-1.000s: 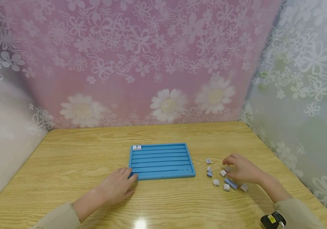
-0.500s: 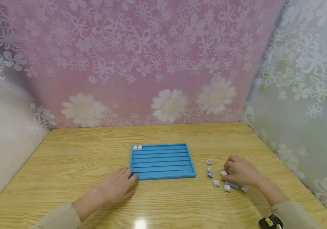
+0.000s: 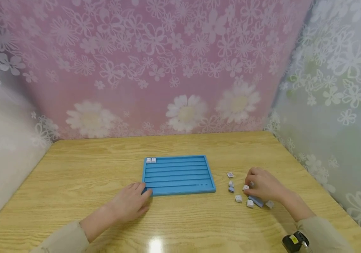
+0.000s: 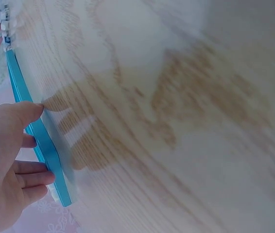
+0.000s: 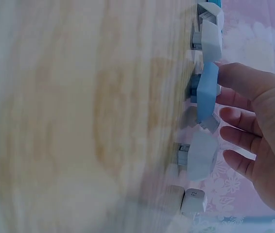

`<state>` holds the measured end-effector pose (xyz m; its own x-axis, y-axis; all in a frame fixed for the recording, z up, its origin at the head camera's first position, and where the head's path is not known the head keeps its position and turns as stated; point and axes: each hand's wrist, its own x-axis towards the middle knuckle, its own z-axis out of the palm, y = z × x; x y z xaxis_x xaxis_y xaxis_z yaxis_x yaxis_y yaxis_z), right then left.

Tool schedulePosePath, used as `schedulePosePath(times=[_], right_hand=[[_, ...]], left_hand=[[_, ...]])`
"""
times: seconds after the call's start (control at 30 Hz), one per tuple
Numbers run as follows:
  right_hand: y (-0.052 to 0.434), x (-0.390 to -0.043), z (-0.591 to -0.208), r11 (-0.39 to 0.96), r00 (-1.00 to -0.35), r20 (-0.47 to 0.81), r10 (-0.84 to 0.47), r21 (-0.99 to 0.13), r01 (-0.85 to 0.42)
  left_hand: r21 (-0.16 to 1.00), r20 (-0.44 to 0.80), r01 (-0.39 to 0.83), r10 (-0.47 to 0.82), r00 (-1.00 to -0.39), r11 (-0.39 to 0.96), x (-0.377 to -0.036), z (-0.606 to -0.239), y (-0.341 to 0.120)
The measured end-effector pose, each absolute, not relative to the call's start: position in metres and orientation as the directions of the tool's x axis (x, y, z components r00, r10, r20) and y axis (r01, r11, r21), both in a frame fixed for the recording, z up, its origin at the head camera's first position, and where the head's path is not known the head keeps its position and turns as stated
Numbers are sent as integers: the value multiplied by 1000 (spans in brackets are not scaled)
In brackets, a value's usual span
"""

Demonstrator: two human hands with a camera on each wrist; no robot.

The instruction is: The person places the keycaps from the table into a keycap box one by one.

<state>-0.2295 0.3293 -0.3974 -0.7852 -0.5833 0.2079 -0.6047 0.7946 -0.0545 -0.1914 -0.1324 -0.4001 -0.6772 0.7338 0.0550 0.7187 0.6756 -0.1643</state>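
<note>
On the wooden surface point(image 3: 82, 168) lies 1 blue tray point(image 3: 178, 174) with ridged rows, and 2 white keycaps point(image 3: 150, 160) sit side by side in its corner at about 10 o'clock from the tray's middle. The left hand point(image 3: 129, 203) rests flat at the tray's 7 o'clock corner, fingers relaxed and fairly straight, fingertips touching the blue edge and gripping nothing; the left wrist view shows the same contact along the rim. To the tray's 3 o'clock, well apart from it, loose keycaps are scattered: about 6 small pale ones can be counted in the head view, plus 1 long blue keycap point(image 3: 256, 201). The right hand point(image 3: 262, 185) is over this cluster with fingers curled, and it pinches 1 white keycap point(image 3: 246, 187) between thumb and fingertips. The long blue keycap lies just under the hand at its 6 o'clock. A single keycap point(image 3: 230, 174) lies apart at the cluster's 11 o'clock.
</note>
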Motion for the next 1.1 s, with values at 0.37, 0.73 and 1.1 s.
schedulePosePath(times=[0.37,0.73,1.1], right_hand=[[327,-230,-396,789,-779,205,-593,-46,-613],[327,-230,-396,792,-783,202,-589,-49,-608],[325,-230,-396,776,-771,237,-591,-94,-624]], left_hand=[[-185,40,713,730,-682,677,-191,-398,-132],[-177,32,711,726,-687,681,-190,-396,-133],[-162,18,710,721,-692,685,-190,-395,-133]])
